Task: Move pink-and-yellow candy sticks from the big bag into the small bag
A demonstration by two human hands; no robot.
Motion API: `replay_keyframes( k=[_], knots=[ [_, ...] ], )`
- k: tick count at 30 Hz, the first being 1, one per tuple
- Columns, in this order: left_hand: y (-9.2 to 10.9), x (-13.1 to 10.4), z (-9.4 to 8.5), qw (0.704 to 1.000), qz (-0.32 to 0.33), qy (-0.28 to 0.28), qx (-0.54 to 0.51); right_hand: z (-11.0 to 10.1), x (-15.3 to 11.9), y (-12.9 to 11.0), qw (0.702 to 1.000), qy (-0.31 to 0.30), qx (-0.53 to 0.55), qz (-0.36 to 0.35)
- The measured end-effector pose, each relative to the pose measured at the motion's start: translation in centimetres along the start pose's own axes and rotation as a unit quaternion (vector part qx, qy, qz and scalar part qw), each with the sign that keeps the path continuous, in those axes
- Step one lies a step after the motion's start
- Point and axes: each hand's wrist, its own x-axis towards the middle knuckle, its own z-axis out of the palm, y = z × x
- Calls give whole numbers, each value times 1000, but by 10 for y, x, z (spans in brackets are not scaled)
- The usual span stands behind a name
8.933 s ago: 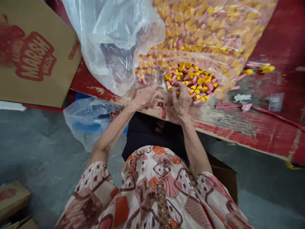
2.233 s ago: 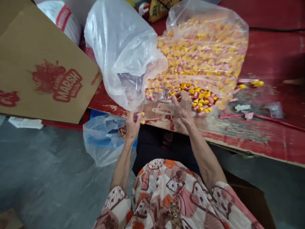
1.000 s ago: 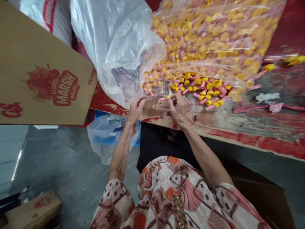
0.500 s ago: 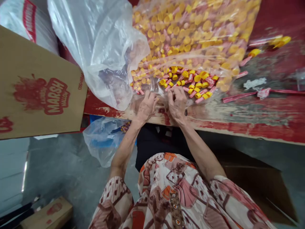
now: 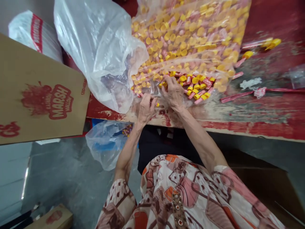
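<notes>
Beside the table's front edge, my left hand [image 5: 145,108] is closed on a small yellow-capped tube [image 5: 157,104], its yellow end poking out by the thumb. My right hand [image 5: 174,93] is at the mouth of a large clear plastic bag [image 5: 184,62], with its fingers bent together over the near side of the pile. Whatever its fingertips grip is hidden. Several pink-and-white patterned tubes with yellow caps [image 5: 195,86] lie loose at the bag's mouth. Many more fill the bag behind them.
A crumpled translucent bag [image 5: 95,47] stands left of the pile, beside a cardboard carton [image 5: 45,95] printed in red. Pink ribbon [image 5: 245,95] and scraps lie on the worn red table [image 5: 262,117] at right. Another plastic bag [image 5: 105,146] hangs below the table edge.
My right hand has moved forward and slightly left, onto the tubes at the bag's mouth. My left hand stays near the edge, and the yellow cap at its fingers now shows more clearly.
</notes>
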Motion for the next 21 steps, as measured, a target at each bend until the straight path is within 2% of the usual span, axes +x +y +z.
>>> replay_keyframes(
  k=[2,4,6,9,11,13,16,19,21],
  knots=[
    [5,-10,3,999,0,47,8,-5,-7,7,999,29,23,-22],
    [6,-19,8,997,-3,71,26,-10,-17,9,997,53,41,-42],
    [5,-26,15,997,-4,61,42,-12,-28,5,996,50,53,-57],
    [-1,-30,22,999,7,15,47,-11,-41,-6,994,6,66,-83],
    [-5,-31,22,999,9,8,30,-9,-46,-13,993,-23,65,-99],
    [-8,-34,18,999,-9,38,13,-9,-49,-19,991,-45,59,-108],
    [-10,-43,6,993,-76,90,7,-11,-51,-22,989,-88,35,-114],
    [-16,-45,-14,983,-162,87,-8,-12,-52,-24,983,-139,-5,-117],
    [-29,-32,-32,969,-220,112,-3,-12,-53,-24,981,-157,-15,-117]
  ],
)
